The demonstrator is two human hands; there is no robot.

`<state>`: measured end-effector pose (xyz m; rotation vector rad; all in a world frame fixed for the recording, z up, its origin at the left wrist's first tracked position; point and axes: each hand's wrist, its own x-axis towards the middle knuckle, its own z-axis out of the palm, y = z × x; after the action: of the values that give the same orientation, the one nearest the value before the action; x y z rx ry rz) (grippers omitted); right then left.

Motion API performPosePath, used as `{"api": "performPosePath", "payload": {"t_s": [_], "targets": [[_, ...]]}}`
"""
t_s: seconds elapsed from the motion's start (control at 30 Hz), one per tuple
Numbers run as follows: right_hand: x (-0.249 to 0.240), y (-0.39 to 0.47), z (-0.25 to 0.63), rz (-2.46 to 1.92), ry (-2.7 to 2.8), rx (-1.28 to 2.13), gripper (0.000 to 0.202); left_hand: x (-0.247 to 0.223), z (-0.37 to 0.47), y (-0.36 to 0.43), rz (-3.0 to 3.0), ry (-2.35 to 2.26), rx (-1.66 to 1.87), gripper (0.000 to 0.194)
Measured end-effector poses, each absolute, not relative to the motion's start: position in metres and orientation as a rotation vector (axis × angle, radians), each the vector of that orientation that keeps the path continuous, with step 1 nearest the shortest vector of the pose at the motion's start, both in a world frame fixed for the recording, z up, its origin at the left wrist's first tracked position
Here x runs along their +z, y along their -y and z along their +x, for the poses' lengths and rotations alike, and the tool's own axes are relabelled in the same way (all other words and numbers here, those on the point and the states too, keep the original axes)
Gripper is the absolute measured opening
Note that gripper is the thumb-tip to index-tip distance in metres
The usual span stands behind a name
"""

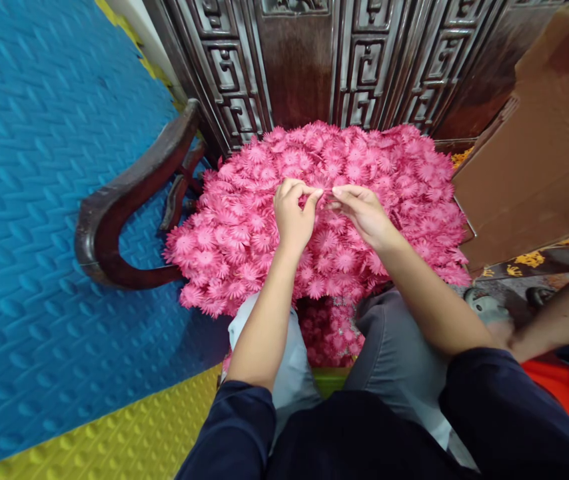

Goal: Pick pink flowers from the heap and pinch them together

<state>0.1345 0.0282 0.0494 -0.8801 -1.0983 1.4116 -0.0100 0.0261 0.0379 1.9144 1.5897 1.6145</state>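
Observation:
A broad heap of pink artificial flowers [264, 227] with thin pointed petals lies before me, up against carved dark wood. Over its middle, my left hand [295, 215] is closed in a pinch, thumb against forefinger. My right hand [364, 212] faces it a short gap away, also pinching with thumb and fingers. Between the fingertips is a pink flower [322, 181], which blends into the heap behind, so its outline is hard to make out. More pink flowers [332, 327] show lower down, between my knees.
A curved dark wooden armrest [109, 233] stands at left beside blue foam matting [39, 200] with yellow matting [154, 427]. Carved wooden panels [294, 67] rise behind. At right are a cardboard sheet [539, 153], orange flowers [529, 259] and another person's arm [559, 320].

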Motion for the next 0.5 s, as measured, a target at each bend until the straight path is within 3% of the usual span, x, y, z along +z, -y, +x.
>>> {"api": "performPosePath", "payload": {"t_s": [0.1,0.23,0.5], "targets": [[0.049,-0.029,0.134,-0.887,1.138,1.331,0.029,0.040,-0.007,-0.024,1.902,-1.537,1.581,0.006],[0.047,-0.031,0.134,-0.873,1.147,1.272,0.022,0.040,-0.003,-0.021,1.784,-1.398,1.589,0.011],[0.045,-0.035,0.136,-0.822,1.196,1.252,0.027,0.036,0.001,-0.027,1.283,-1.104,1.635,0.008]]}}
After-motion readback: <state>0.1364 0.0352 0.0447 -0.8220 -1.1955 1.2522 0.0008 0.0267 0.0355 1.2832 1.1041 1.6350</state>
